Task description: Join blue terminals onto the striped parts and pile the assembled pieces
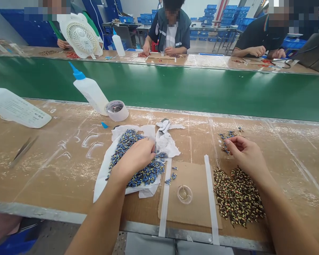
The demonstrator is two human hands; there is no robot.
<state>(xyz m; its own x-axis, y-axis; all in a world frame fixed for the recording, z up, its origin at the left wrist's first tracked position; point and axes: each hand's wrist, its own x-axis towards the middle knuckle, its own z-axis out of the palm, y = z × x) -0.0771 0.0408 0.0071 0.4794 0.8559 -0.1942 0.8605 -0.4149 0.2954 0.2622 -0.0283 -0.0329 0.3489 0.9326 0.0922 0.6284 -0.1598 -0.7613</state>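
My left hand point(138, 156) lies curled over a heap of small blue parts point(130, 141) spread on a white sheet point(106, 170); its fingers are bent into the pile. To the right, my right hand point(244, 152) is pinched at its fingertips next to a few loose blue parts point(227, 135). Just below that hand lies a pile of small striped brown and yellow parts point(238, 200). Between the hands sits a cardboard square point(188, 205) taped down by white strips, with a small clear dish point(184, 194) on it.
A squeeze bottle with a blue tip point(90, 90), a roll of clear tape point(117, 110), a white container point(16, 108) and tweezers point(22, 151) lie to the left. A green conveyor belt point(175, 88) runs behind. Other people work at the far bench beside a white fan point(81, 35).
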